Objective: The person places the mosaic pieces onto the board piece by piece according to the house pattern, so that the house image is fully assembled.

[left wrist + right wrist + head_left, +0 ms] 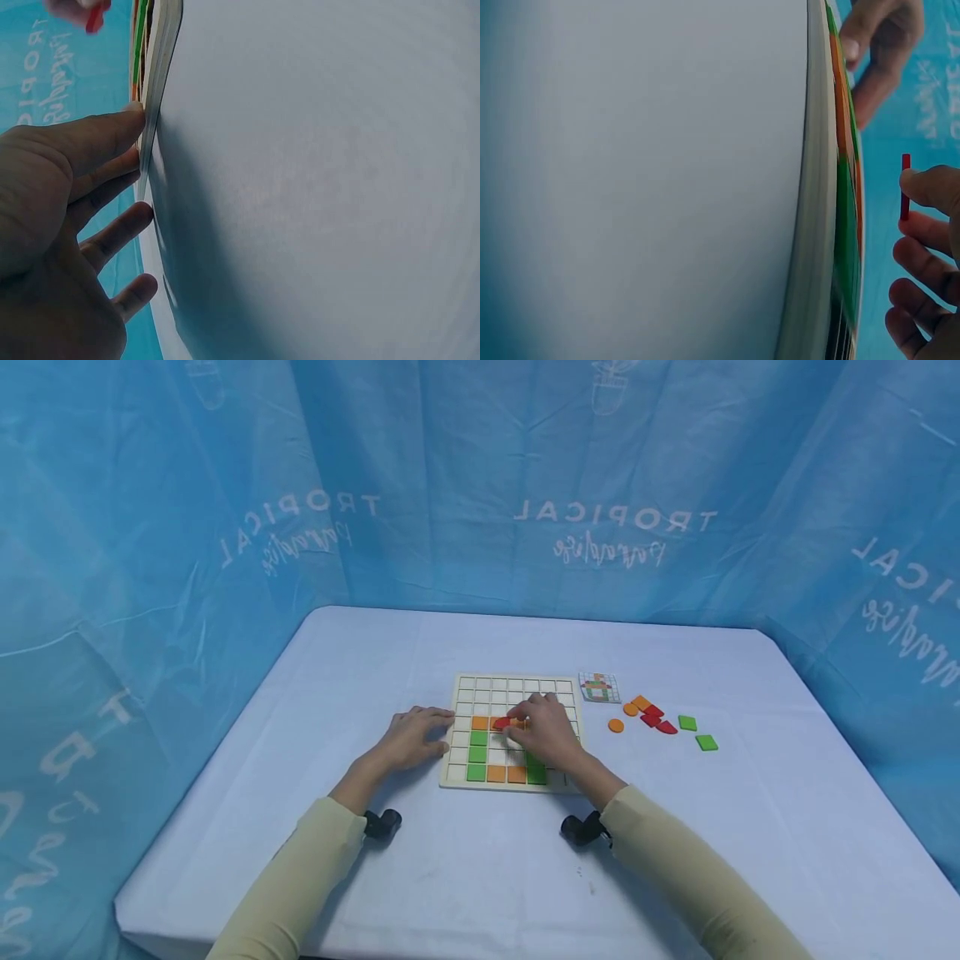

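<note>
A cream grid board (464,692) lies on the table, with orange tiles (497,774) and green tiles (477,754) set in some of its squares. My left hand (415,739) rests at the board's left side; in the left wrist view its fingertips touch the edge, the fingers fairly straight. Over the board's middle, my right hand (550,732) pinches a thin red tile (905,187) between thumb and index finger. In the right wrist view that tile is held edge-on above the board. The right hand hides several squares beneath it.
Right of the board lie loose red pieces (666,727), orange pieces (616,725) and green tiles (707,742). A small pattern card (599,687) sits by the board's upper right corner. A white cloth covers the table (480,868); blue curtains (480,468) hang behind.
</note>
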Demonstrator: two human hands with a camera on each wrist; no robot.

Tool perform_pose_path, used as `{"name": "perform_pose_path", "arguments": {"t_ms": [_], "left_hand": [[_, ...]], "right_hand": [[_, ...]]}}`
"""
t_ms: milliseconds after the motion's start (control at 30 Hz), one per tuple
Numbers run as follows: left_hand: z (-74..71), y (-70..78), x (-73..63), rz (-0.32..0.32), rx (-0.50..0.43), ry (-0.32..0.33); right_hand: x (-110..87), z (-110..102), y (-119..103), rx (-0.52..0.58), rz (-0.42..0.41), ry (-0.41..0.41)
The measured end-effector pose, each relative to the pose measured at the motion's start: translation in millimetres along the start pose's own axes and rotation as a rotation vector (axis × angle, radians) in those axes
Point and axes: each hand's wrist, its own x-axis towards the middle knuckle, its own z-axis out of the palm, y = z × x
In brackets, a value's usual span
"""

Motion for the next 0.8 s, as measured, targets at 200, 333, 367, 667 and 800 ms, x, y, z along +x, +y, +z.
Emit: {"name": "perform_pose_path", "arguments": {"t_ms": [200,333,367,667,800], "left_hand": [[0.1,-1.3,-0.1,0.024,0.0,0.001],[-0.4,-1.3,-0.4,0.037,0.0,0.001],[-0.6,-1.3,-0.4,0.034,0.0,0.0],[-0.2,-0.7,1.3,0.011,-0.002,-0.006],[1.1,-1.0,1.5,0.011,0.002,-0.002]], "right_hand": [[17.4,17,-19,-0.006,-0.019,-0.032],[26.4,25,-26,-0.033,-0.06,-0.053],[28.3,26,-27,-0.039,-0.07,-0.057],[37.2,31,-35,-0.096,-0.086,-0.118],[38.8,32,-37,-0.136,-0.101,-0.115]]}}
